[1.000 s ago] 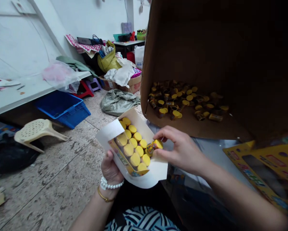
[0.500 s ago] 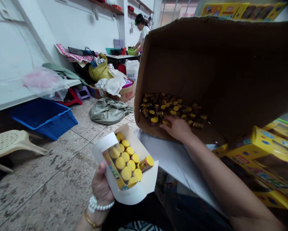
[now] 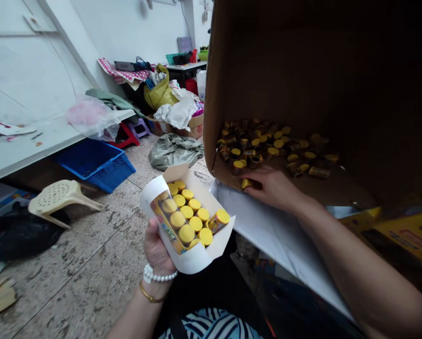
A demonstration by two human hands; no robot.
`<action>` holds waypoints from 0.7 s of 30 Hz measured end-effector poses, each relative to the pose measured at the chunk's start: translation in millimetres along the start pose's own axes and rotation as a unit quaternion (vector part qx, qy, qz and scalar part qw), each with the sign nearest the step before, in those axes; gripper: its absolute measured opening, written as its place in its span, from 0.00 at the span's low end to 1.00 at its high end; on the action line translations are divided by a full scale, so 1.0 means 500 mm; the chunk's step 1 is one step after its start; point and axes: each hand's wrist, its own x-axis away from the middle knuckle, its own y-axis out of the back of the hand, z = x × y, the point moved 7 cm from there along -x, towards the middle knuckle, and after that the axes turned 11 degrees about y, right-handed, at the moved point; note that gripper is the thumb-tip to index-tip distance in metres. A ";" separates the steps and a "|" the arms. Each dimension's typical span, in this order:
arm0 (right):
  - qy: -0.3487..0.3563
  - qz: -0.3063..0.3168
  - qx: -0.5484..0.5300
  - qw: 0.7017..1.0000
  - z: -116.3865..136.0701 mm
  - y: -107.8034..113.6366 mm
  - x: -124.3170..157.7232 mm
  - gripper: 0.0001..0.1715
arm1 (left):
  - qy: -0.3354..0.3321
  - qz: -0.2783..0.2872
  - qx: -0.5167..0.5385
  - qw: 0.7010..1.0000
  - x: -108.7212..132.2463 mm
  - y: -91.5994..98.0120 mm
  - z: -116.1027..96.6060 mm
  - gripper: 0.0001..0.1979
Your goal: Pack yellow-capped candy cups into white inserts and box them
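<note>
My left hand (image 3: 159,249) is closed around the lower left side of a small open display box (image 3: 193,259), white inside with a clear window. Rows of small tubs with yellow lids (image 3: 187,213) stand in it, and one tub (image 3: 218,220) lies tilted at its right end. My right hand (image 3: 272,186) reaches just inside the mouth of a big cardboard box (image 3: 211,94). Its fingers are closed on a yellow-lidded tub (image 3: 246,183). Behind those fingers, many loose tubs (image 3: 272,151) are scattered over the bottom of the cardboard box.
The cardboard box rests on a white-covered table (image 3: 267,235). Yellow packages (image 3: 404,235) stand at the right. On the left are a cream stool (image 3: 60,195), a blue crate (image 3: 105,169) and a white table (image 3: 37,141). A grey-green sack (image 3: 175,150) lies on the floor.
My right hand has drawn a tub from the pile toward the front edge of the cardboard box. The view has turned left and down; the co-worker is out of sight.
</note>
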 end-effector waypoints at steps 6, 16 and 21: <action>-0.060 -0.094 -0.357 0.927 0.109 0.028 -0.004 0.15 | 0.049 0.037 0.013 0.998 0.006 -0.021 0.032 0.19; 0.083 -0.061 -0.114 0.988 0.120 0.024 -0.015 0.12 | 0.075 0.106 0.044 0.991 -0.011 -0.020 0.043 0.22; 0.015 -0.087 0.145 0.985 0.003 0.002 -0.011 0.29 | 0.097 0.127 0.042 0.986 -0.008 -0.034 0.067 0.21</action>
